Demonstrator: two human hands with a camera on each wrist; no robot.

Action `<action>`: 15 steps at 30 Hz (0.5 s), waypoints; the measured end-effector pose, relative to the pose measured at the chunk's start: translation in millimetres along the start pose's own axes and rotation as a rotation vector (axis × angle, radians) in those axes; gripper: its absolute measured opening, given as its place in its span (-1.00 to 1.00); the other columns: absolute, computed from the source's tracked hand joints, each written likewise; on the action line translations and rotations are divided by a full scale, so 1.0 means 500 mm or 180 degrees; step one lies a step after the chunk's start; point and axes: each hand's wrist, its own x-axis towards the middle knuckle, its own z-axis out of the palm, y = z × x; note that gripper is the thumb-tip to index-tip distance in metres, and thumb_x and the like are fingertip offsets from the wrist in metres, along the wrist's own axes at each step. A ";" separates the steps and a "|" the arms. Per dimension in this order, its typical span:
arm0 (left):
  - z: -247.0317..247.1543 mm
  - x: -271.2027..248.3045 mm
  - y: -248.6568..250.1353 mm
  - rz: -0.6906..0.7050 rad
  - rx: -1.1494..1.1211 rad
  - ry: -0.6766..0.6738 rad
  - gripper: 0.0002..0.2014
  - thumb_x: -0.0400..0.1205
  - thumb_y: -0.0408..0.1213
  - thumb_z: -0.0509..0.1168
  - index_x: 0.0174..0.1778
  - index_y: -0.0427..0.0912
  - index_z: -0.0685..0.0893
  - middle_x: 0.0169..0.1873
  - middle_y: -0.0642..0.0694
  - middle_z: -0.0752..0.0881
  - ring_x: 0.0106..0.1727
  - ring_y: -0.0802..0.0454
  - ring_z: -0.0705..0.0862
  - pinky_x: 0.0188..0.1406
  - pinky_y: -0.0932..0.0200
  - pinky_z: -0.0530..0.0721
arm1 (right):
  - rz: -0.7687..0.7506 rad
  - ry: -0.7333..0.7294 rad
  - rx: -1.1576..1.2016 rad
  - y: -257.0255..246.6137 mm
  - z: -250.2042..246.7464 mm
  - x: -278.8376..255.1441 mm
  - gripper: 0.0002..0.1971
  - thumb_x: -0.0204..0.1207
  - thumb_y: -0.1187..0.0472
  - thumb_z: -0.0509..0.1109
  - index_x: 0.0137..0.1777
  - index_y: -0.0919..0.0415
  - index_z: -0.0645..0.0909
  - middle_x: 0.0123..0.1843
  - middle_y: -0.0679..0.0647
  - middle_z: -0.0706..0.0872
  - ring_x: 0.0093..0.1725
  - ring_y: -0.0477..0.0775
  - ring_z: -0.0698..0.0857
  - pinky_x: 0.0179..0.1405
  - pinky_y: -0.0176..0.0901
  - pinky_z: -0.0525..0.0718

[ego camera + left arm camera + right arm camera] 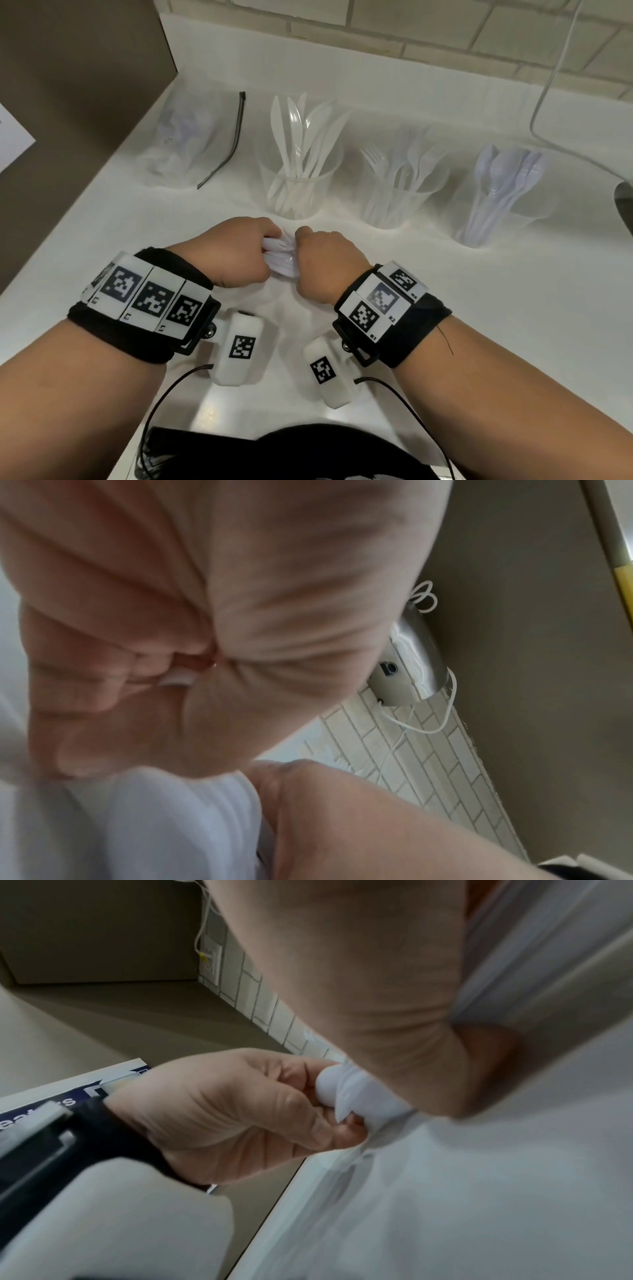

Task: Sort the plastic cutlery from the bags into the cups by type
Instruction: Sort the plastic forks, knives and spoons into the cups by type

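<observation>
- Gripping a small bundle of white plastic cutlery (pixel 282 258) from both sides, the left hand (pixel 233 251) and the right hand (pixel 325 262) are meeting knuckle to knuckle just above the white countertop (pixel 445 308), near its front.
- Fingers of both hands are curling tightly round the bundle; the right wrist view is showing the left hand's fingertips (pixel 342 1129) clamping on rounded white ends that look like spoon bowls, though the blur is making the type hard to confirm.
- The left wrist view is filling mostly with the palm and a pale blurred mass, so little more is showing there.
- Behind the hands, three clear cups are standing in a row, apart from one another: the knife cup (pixel 298 192) on the left is holding white knives upright, the fork cup (pixel 399 202) in the middle is holding clear forks, and the spoon cup (pixel 493 212) on the right is holding pale spoons.
- A clear zip bag (pixel 191 137) with a dark seal strip is lying left of the knife cup, near the brown side wall; some cutlery appears to be sitting inside it.
- A white cable (pixel 555 85) is hanging down the tiled back wall toward the right edge.
- Both wrists are wearing black bands carrying marker tags.
</observation>
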 end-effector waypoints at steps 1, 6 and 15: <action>0.000 -0.001 -0.001 -0.0018 -0.0089 -0.0005 -0.41 0.42 -0.48 0.32 0.39 -0.04 0.52 0.06 -0.04 0.70 0.01 0.01 0.64 -0.14 0.22 0.61 | -0.0031 0.0011 -0.0028 0.001 -0.001 0.000 -0.70 0.48 0.31 0.29 0.20 0.30 0.40 -0.13 0.13 0.51 -0.14 0.17 0.43 -0.23 -0.05 0.42; 0.003 -0.005 -0.009 -0.0088 -0.0432 0.0010 -0.38 0.42 -0.47 0.33 0.42 0.02 0.50 0.10 0.01 0.66 -0.03 0.11 0.61 -0.29 0.37 0.50 | -0.0224 -0.0053 -0.0189 0.003 -0.014 0.002 -0.71 0.52 0.34 0.24 0.24 0.30 0.41 0.04 0.18 0.64 -0.20 0.13 0.47 -0.26 -0.06 0.40; -0.022 -0.011 -0.005 0.0173 -0.0952 0.0241 -0.33 0.54 -0.53 0.20 0.51 0.15 0.37 0.46 0.08 0.44 0.42 0.08 0.45 0.14 0.26 0.43 | -0.0278 -0.0221 -0.0015 0.018 -0.023 -0.014 -0.74 0.49 0.33 0.25 0.18 0.22 0.50 -0.02 0.12 0.61 -0.03 0.16 0.64 -0.21 -0.12 0.45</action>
